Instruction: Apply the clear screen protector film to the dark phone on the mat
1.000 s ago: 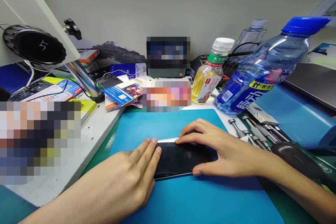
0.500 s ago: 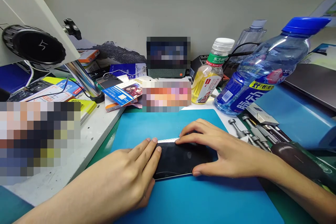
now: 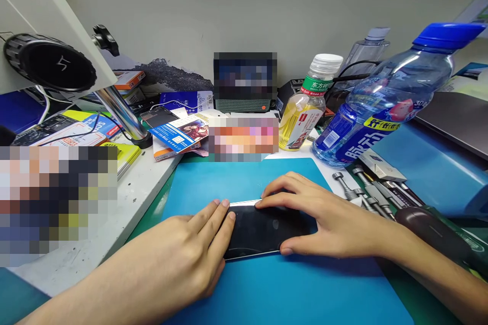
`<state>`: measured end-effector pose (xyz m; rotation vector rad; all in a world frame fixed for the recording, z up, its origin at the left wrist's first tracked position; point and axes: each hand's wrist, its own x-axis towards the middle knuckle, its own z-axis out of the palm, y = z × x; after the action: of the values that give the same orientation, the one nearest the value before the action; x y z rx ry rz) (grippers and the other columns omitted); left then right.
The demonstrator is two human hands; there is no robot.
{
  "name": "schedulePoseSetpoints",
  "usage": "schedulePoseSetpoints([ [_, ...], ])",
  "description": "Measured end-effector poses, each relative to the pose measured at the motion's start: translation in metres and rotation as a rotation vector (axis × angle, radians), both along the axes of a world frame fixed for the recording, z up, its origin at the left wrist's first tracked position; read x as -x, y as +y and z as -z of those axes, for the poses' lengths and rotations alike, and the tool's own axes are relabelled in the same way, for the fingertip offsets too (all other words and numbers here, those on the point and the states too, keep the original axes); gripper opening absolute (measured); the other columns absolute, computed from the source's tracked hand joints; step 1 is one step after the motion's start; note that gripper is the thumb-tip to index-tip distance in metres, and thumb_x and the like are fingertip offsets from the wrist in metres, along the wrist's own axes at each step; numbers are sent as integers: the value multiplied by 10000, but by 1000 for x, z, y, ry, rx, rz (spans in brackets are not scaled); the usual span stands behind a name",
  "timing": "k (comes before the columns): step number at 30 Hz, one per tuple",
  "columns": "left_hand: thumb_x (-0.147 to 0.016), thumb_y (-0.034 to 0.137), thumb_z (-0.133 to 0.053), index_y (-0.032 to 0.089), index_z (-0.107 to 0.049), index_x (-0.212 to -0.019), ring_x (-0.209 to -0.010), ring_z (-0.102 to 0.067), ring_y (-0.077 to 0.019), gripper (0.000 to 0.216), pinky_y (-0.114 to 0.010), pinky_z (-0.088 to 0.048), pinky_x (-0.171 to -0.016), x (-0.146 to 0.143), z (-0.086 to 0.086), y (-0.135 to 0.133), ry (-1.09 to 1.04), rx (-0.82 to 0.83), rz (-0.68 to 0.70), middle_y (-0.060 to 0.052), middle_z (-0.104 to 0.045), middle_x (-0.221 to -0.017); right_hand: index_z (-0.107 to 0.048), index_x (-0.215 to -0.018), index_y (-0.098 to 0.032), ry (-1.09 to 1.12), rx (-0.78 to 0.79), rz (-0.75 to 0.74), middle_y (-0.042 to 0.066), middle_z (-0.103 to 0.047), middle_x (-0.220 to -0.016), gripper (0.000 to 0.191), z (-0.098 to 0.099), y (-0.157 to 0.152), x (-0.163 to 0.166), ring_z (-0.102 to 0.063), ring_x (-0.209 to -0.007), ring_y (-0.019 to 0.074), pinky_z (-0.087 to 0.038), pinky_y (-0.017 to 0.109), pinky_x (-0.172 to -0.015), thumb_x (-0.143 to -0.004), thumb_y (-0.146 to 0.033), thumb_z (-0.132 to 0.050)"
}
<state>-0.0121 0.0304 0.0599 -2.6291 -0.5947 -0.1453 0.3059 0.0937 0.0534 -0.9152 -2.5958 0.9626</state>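
Note:
A black smartphone (image 3: pixel 259 231) lies flat, screen up, on a blue work mat (image 3: pixel 267 289). My left hand (image 3: pixel 179 264) rests on the mat with its fingers laid against the phone's left end. My right hand (image 3: pixel 324 218) arches over the phone's right half, fingertips on the far edge and thumb on the near edge, gripping it.
A microscope arm (image 3: pixel 49 56) looms at the left over a white base (image 3: pixel 125 203) strewn with cards and boxes. Two bottles (image 3: pixel 305 106) (image 3: pixel 385 96) lean behind the mat. Metal screwdrivers (image 3: pixel 366 193) and a dark-handled tool (image 3: pixel 430 233) lie to the right.

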Motion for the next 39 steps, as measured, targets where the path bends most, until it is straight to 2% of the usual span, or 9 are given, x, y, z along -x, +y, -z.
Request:
schedulePoseSetpoints([
  [3, -977, 139, -627, -4, -743, -1418, -1257, -825, -352, 478, -378, -726, -829, 2, 3, -3, 29, 5, -6, -254, -755, -1442, -760, -1469, -300, 1, -3, 0, 131, -713, -1419, 651, 0, 1, 0, -644, -1330, 354, -533, 535, -1159, -927, -640, -879],
  [9, -945, 185, -714, 21, -773, -1403, -1291, -807, -358, 491, -381, -725, -854, 3, 2, -5, 55, 8, -1, -226, -753, -1452, -759, -1471, -282, 2, -8, -9, 134, -710, -1418, 659, 1, 1, -1, -643, -1330, 349, -526, 519, -1159, -922, -623, -892],
  [16, -957, 175, -690, 18, -777, -1401, -1288, -807, -365, 478, -389, -732, -847, 1, 3, -4, 32, -2, -5, -230, -747, -1456, -751, -1481, -289, 3, -13, -10, 131, -709, -1419, 655, 1, 1, -2, -642, -1332, 343, -531, 509, -1148, -930, -615, -889],
  [22, -1013, 114, -576, 30, -777, -1401, -1254, -828, -319, 445, -361, -729, -873, 4, -1, -2, 22, 8, 4, -192, -777, -1429, -752, -1481, -292, 3, -12, -6, 135, -712, -1421, 658, 1, 1, -2, -648, -1329, 349, -537, 518, -1147, -928, -623, -887],
  [27, -993, 97, -623, 21, -738, -1456, -1285, -813, -323, 482, -366, -728, -914, 6, -1, 2, 65, 46, 20, -198, -758, -1471, -755, -1477, -296, -3, -17, -7, 135, -716, -1416, 653, 1, 1, -1, -650, -1327, 351, -541, 521, -1144, -929, -630, -881],
  [31, -1071, 142, -582, 21, -764, -1415, -1225, -838, -307, 407, -361, -730, -898, 4, -1, 3, 50, 32, 30, -187, -795, -1414, -757, -1476, -301, -2, -19, -3, 131, -717, -1418, 657, 1, 1, 0, -650, -1330, 353, -539, 517, -1145, -922, -629, -888],
  [39, -1086, 138, -560, 20, -758, -1425, -1248, -828, -317, 410, -373, -726, -915, 7, -1, 4, 50, 35, 29, -197, -784, -1432, -758, -1473, -289, -5, -6, -7, 138, -712, -1422, 660, 0, 0, -2, -645, -1337, 355, -536, 527, -1154, -925, -634, -884],
])
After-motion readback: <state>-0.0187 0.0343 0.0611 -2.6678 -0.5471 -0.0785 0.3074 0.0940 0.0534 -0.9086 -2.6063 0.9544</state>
